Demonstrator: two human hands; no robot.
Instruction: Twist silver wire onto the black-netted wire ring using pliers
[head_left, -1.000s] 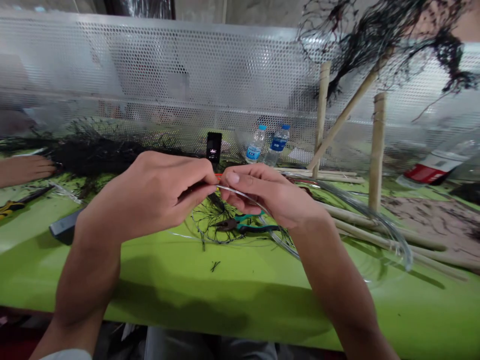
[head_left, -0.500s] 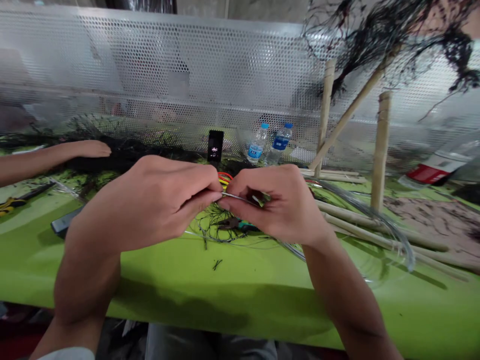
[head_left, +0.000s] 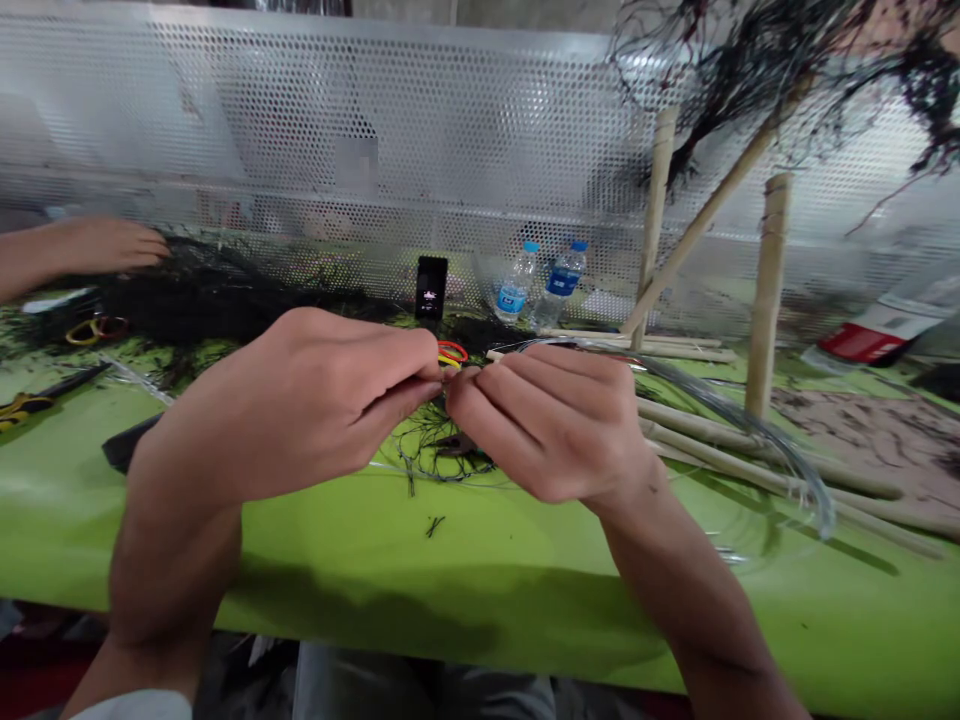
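Note:
My left hand point(head_left: 322, 410) is closed in a pinch, thumb against forefinger, above the green table. The fingertips of my right hand point(head_left: 555, 425) meet it, also closed, with the back of that hand turned up. Between them is a thin silvery wire point(head_left: 448, 378), almost wholly covered by the fingers. Beneath lie dark pliers point(head_left: 454, 447), partly hidden by my right hand, and a tangle of thin black strands point(head_left: 420, 458). Red and yellow loops point(head_left: 452, 352) show just behind the fingertips.
A phone point(head_left: 432, 288) and two water bottles point(head_left: 512, 285) stand by the perforated metal panel point(head_left: 450, 130). Bamboo sticks point(head_left: 769, 300) and clear tubing point(head_left: 720, 400) are at right. Another person's hand point(head_left: 112, 245) is over a black fibre heap point(head_left: 195, 300) at left.
My right hand has rolled over, so its back now faces up and the wire is mostly covered. My left hand stays in place. The other person's hand has moved left and away.

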